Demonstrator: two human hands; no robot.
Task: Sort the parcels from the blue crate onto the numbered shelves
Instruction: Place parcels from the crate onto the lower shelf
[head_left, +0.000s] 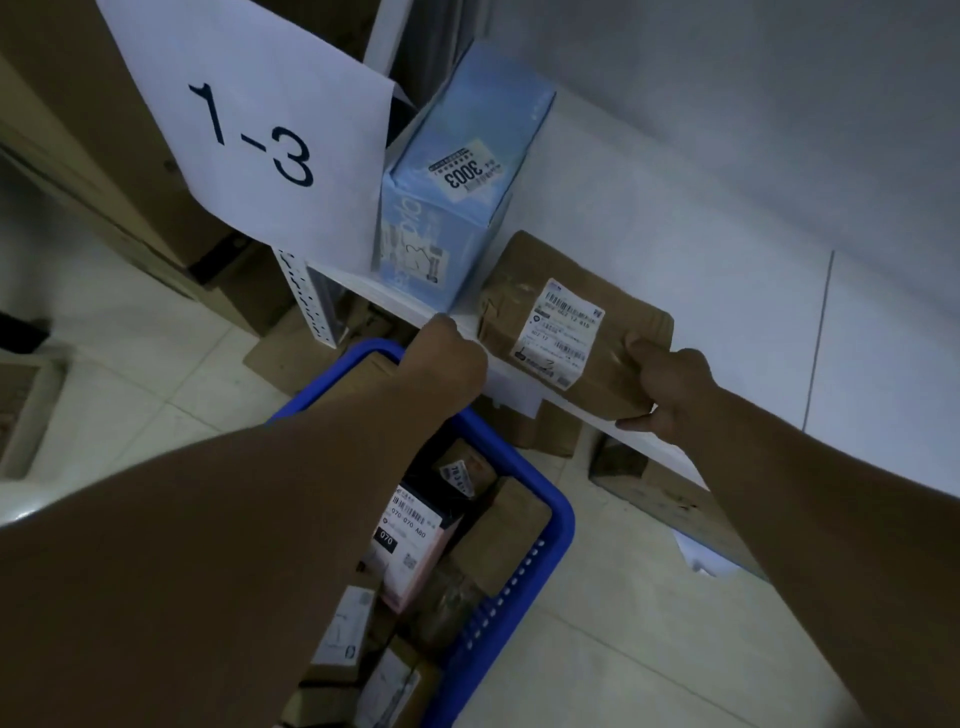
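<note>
Two items on shelf (675, 234), under 1-3 sign (249, 130): blue box (457, 171), brown parcel (576, 332) just beside. Right hand (670, 384) pinching parcel's near corner. Left hand (452, 358) curled at shelf edge, grip unclear. Crate (556, 519) below, holding parcels.

Both forearms reach forward. The left hand (448, 358) curls its fingers under, hidden. The right hand (671, 391) grips a parcel (566, 291) by its corner.

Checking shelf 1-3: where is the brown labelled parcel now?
The brown parcel lies on the white shelf, right of centre in the head view, beside the light blue box; the right hand grips its near corner.
</note>
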